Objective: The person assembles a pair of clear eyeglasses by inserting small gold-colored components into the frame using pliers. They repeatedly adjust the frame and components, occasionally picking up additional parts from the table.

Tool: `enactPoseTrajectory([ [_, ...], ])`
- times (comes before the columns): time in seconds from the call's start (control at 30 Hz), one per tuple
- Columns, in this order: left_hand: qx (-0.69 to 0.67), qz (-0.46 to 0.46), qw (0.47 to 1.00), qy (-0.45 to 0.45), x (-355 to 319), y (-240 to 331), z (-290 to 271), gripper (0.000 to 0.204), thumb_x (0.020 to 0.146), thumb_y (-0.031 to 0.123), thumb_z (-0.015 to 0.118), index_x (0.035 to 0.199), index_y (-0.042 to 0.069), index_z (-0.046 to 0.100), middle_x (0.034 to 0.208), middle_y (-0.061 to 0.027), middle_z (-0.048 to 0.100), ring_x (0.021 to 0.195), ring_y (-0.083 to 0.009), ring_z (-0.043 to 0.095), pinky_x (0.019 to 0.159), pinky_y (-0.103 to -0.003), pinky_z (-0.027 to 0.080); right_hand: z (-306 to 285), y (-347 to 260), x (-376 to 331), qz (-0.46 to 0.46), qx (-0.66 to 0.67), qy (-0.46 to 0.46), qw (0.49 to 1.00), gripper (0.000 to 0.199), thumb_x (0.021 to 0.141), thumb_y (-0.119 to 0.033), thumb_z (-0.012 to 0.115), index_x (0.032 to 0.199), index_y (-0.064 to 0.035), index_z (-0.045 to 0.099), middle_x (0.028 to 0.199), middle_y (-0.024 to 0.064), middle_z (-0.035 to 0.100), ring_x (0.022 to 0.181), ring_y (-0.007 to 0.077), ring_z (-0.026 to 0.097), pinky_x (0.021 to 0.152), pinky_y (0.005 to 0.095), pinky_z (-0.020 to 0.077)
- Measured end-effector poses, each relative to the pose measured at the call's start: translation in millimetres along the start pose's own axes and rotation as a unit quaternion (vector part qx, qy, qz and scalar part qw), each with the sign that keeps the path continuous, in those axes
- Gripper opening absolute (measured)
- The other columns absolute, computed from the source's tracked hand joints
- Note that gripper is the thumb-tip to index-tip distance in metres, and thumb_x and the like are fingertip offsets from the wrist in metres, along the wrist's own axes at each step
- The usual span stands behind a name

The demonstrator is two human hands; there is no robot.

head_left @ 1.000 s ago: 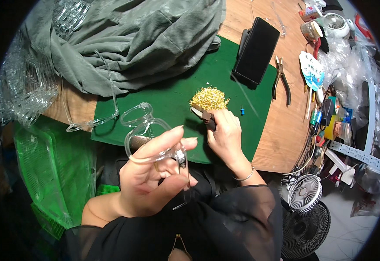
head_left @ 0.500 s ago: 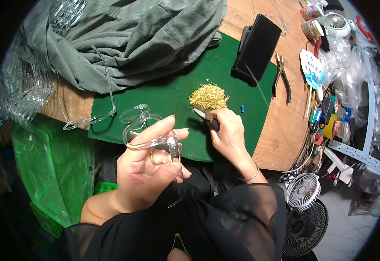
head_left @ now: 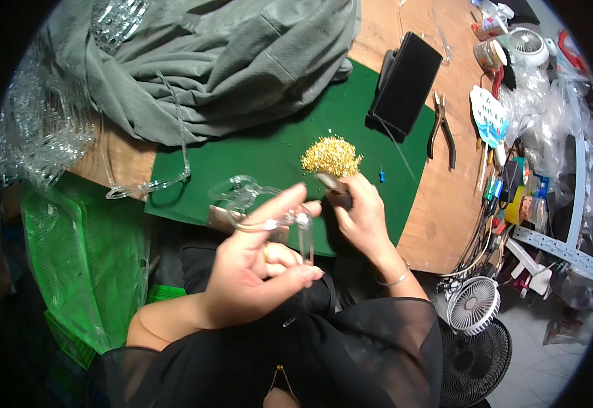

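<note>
Over the green mat [head_left: 242, 146], the broadest change is in the left hand [head_left: 249, 272]: compared with half a second ago it sits further toward 3 o'clock, carrying the clear eyeglass frame [head_left: 242, 194] nearer the other hand. The right hand [head_left: 361, 214] shows less change; its pliers [head_left: 334, 187] have turned slightly and their tip sits a touch further toward 3 o'clock. For the work in hand, I judge this brings frame and tool closer together, though they remain apart. The left fingers are curled partway, pinching the frame near a hinge; its rims project toward 11 o'clock from the palm, past the index finger, while one temple drops toward 5 o'clock by the thumb. The right fingers are wrapped round the pliers' handles, at 1 to 2 o'clock from the left palm; how far the jaws part is too blurred to make out. A heap of small gold-coloured pieces [head_left: 332, 156] lies at 11 o'clock from the right hand, a blue pushpin [head_left: 381, 175] at 1 o'clock.
</note>
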State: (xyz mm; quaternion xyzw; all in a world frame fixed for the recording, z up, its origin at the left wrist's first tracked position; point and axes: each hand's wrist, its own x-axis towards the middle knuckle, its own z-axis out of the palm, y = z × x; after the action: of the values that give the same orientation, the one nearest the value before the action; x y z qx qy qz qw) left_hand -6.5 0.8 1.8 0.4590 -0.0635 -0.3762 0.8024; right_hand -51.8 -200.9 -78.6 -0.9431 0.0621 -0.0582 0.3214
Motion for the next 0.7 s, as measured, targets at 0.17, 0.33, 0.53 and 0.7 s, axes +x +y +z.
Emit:
enactPoseTrajectory([
  [0.17, -0.023, -0.097, 0.992, -0.075, 2, 5, -5, 0.076, 0.080, -0.014, 0.057, 0.143, 0.004, 0.018, 0.113, -0.0168, 0.056, 0.085, -0.0183, 0.065, 0.078, -0.029, 0.054, -45, -53, -9, -0.029, 0.288, 0.035, 0.957, 0.021, 0.066, 0.011, 0.063, 0.080, -0.0027, 0.056, 0.077, 0.0101, 0.060, 0.068, 0.0233, 0.059, 0.059, 0.0305, 0.0470],
  [0.33, -0.026, -0.123, 0.988, -0.093, 1, 9, 4, 0.075, 0.081, -0.013, 0.057, 0.143, 0.004, 0.020, 0.100, -0.0120, 0.058, 0.087, -0.0165, 0.064, 0.077, -0.026, 0.053, -52, -71, 1, -0.202, 0.241, 0.063, 0.947, 0.019, 0.066, -0.001, 0.072, 0.081, -0.0033, 0.061, 0.072, 0.0063, 0.061, 0.063, 0.0202, 0.058, 0.057, 0.0300, 0.0419],
  [0.53, -0.033, -0.135, 0.984, -0.114, -6, 8, 1, 0.074, 0.080, -0.013, 0.060, 0.143, 0.004, 0.024, 0.093, -0.0034, 0.054, 0.085, -0.0066, 0.058, 0.076, -0.018, 0.047, -43, -64, -8, -0.198, 0.310, 0.056, 0.928, 0.014, 0.072, -0.006, 0.073, 0.080, -0.0028, 0.062, 0.074, 0.0073, 0.063, 0.064, 0.0205, 0.059, 0.059, 0.0314, 0.0442],
  [0.7, -0.008, -0.138, 0.984, -0.115, -7, 8, 1, 0.075, 0.079, -0.012, 0.062, 0.143, 0.004, 0.025, 0.091, -0.0022, 0.054, 0.083, -0.0045, 0.056, 0.073, -0.017, 0.046, -35, -64, -12, -0.182, 0.364, 0.068, 0.911, 0.013, 0.078, -0.012, 0.071, 0.079, -0.0026, 0.062, 0.074, 0.0082, 0.063, 0.064, 0.0215, 0.059, 0.059, 0.0317, 0.0453],
])
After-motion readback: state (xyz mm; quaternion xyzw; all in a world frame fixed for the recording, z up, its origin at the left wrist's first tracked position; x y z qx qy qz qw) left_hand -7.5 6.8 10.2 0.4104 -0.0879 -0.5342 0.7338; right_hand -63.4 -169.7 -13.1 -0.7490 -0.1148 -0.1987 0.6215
